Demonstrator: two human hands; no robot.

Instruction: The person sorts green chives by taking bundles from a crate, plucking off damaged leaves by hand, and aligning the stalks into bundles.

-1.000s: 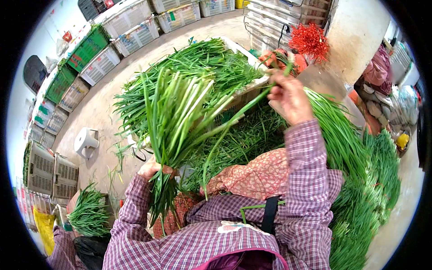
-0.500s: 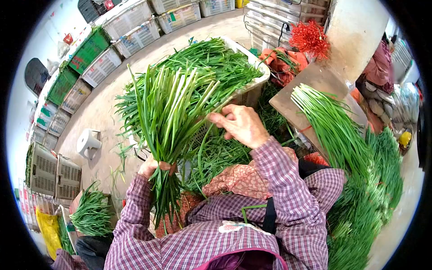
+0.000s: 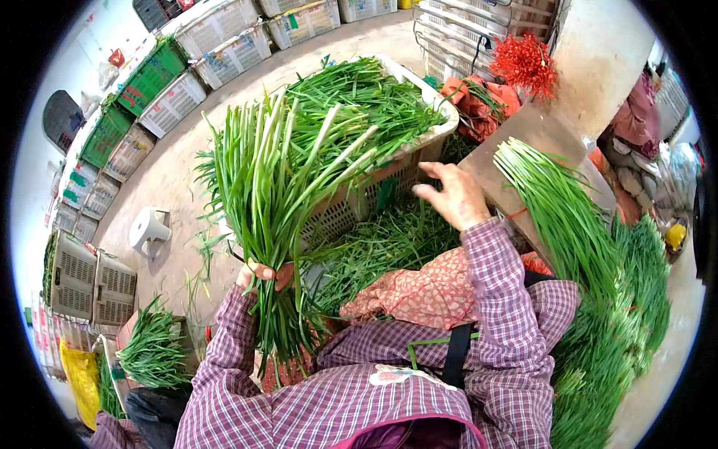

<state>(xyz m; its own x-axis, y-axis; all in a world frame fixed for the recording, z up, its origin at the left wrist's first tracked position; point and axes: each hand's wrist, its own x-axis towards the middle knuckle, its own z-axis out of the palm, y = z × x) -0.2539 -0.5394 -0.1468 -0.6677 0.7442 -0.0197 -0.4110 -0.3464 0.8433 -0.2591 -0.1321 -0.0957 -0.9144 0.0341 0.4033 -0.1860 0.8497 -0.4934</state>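
Note:
My left hand (image 3: 263,275) is wrapped around the lower part of a loose bunch of garlic chives (image 3: 273,187). The bunch stands upright, its pale stem ends fanned out at the top and the green leaves hanging below my fist. My right hand (image 3: 456,196) is off to the right of the bunch, fingers apart and nothing in them. Behind the bunch, a white plastic crate (image 3: 449,123) is heaped with more chives (image 3: 366,86). To the right of my right hand, another bundle of chives (image 3: 553,202) lies on a wooden board (image 3: 523,123).
Loose green leaves (image 3: 404,243) lie below the crate. A cluster of red ties (image 3: 525,66) is by the pillar. Many bundled chives (image 3: 606,359) are piled at my right. A white stool (image 3: 149,230) stands on the floor at left, with stacked crates (image 3: 172,108) along the wall.
My right hand has moved away from the bunch to the right, its fingers opening. The bunch in my left hand has spread a little, with stems leaning right.

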